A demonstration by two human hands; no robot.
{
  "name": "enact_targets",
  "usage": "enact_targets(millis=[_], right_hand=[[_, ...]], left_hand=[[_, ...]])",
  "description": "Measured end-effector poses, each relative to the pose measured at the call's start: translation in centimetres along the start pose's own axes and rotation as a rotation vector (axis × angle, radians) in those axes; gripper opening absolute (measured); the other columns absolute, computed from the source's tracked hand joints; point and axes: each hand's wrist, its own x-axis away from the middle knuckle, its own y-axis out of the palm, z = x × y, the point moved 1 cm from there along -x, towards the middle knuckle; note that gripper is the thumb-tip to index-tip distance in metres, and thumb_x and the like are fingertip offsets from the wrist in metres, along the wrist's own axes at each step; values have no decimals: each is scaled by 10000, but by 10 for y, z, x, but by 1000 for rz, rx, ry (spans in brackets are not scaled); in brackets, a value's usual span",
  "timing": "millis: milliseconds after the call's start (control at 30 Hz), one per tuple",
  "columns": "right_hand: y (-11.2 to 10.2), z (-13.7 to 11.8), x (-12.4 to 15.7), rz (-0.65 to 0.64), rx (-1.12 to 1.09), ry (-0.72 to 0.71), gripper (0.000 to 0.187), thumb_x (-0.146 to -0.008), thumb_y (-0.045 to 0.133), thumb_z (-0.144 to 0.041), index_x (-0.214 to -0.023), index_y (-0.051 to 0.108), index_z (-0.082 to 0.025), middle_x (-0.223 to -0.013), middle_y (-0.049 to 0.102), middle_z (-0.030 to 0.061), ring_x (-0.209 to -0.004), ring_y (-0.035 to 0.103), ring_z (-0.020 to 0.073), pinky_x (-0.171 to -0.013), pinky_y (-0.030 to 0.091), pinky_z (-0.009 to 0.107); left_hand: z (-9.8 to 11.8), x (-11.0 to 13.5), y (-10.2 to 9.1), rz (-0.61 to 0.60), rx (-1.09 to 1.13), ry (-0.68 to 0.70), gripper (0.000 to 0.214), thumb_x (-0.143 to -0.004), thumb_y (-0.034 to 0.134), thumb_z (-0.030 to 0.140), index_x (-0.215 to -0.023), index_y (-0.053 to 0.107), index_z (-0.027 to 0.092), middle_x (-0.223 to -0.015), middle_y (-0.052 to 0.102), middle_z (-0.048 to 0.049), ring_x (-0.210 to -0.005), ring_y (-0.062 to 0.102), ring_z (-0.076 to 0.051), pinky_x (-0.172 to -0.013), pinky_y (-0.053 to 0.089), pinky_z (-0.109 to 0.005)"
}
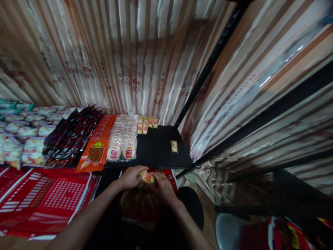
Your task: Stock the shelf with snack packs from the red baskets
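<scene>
My left hand (131, 177) and my right hand (162, 187) meet just below the front edge of a black shelf (156, 152). Both are closed around a small yellow snack packet (146, 177) with a red label. Under my hands sits a red basket (171, 175) holding more packets, dim and hard to make out. On the shelf a single yellow packet (174, 146) lies alone toward the right, and a short row of similar yellow packets (147, 124) stands at the back.
Rows of round cakes in clear wrap (122, 139), orange packs (97, 146), dark red-black packs (71, 135) and white-green bags (26, 139) fill the shelf's left. A red patterned box (47, 198) lies below left. Striped curtain behind; black frame poles (208, 66) at right.
</scene>
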Motion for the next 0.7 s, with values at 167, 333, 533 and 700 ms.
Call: enact_targets(millis=[167,333,533,700], right_hand=[[0,5,-2,106,-31,86,343,-764,554,-264,-1100,576,-202,-1014,646,68,-965,569,212,-869,428,328],[2,5,-12,174,-90,150,380,-764,530,-267,-1139,553,-211,-959,639,59,-874,595,198,-793,466,300],[-1,1,-35,248,-163,252,312,-758,529,-291,-1044,586,-178,-882,619,61,-687,601,169,-638,484,268],[-3,2,-66,396,-209,243,270,-755,525,-315,-969,583,-162,-839,624,58,-674,598,162,-623,485,257]], left_hand=[[7,-12,-2,171,69,41,551,-677,424,61,-1192,537,221,-1267,544,-21,-1157,500,-136,-1018,370,-267],[7,-25,8,336,126,-21,460,-716,419,62,-1132,562,197,-1286,500,-60,-1171,482,-153,-1009,392,-294],[12,-44,10,469,237,-125,465,-728,422,88,-1176,500,185,-1128,564,-66,-812,598,-104,-817,510,-273],[11,-65,16,615,392,-128,487,-732,418,115,-1217,454,135,-1125,573,-113,-922,606,-152,-835,517,-316]])
